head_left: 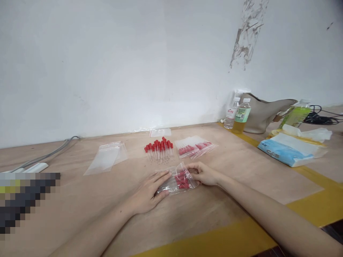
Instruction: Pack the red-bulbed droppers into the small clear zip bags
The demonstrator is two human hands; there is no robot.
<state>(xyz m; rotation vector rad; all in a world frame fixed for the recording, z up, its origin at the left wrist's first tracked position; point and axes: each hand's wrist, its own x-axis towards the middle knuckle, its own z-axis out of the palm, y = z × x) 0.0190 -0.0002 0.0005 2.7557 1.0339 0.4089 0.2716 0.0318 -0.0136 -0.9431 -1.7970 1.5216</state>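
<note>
A clear zip bag [172, 185] with several red-capped glass droppers [182, 180] inside lies on the table before me. My left hand [151, 191] rests on the bag's left end, fingers stretched out and thumb apart. At the bag's right end, by the zip edge, my right hand [202, 174] has its fingers closed on the plastic. Just beyond stands a pile of loose droppers [160, 148] with red rubber bulbs. To its right are filled zip bags [194, 147] stacked together. Flat unfilled zip bags [105, 156] lie to the left.
Another flat bag [160, 132] lies near the wall. Bottles [241, 117], a grey-brown bag-like container [257, 114] and a blue tissue pack [285, 150] stand at the right. A grey cable [57, 149] runs along the left. Yellow tape [214, 239] marks the front edge.
</note>
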